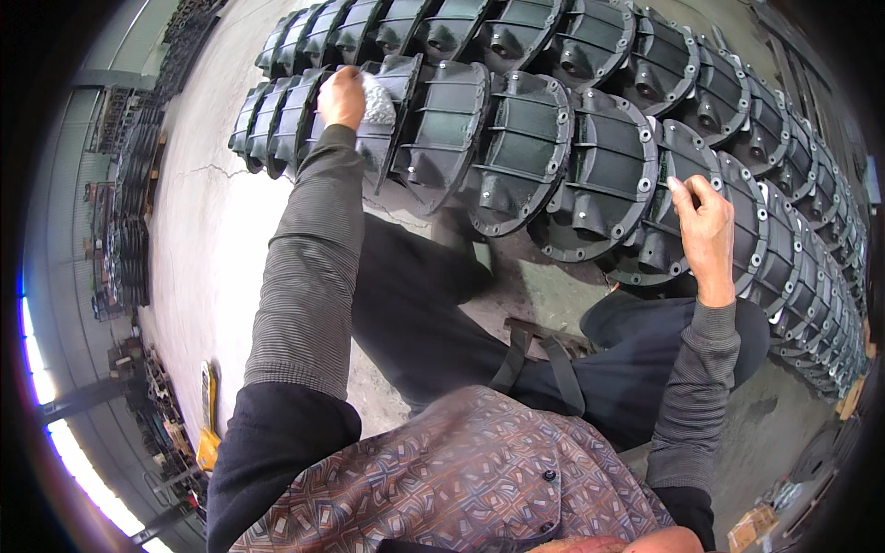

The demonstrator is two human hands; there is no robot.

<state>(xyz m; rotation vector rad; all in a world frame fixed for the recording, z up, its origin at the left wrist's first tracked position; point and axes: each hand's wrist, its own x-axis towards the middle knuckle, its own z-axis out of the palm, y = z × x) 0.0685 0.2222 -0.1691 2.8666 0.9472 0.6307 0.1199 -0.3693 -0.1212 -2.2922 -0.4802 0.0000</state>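
Note:
My left hand [343, 98] is closed at the edge of a whitish, lumpy bag [377, 101], which looks full of small pale pieces. It is over the near row of dark metal housings [525, 134], towards the left end. To the right, my right hand [706, 226] has its thumb and index finger pressed together above a flanged housing [678, 152] in the same row. Whatever is between those fingertips is too small to make out. The housings are ribbed, with round bolt-hole flanges, and stand packed side by side.
Behind the near row runs a second row of similar housings [590, 41]. Both rows curve away to the right, by wooden boards [852, 396]. A yellow pallet-truck-like handle [208, 419] stands at the left. Stacked dark parts [129, 203] line the far left. My bent legs [415, 304] are beside the near row.

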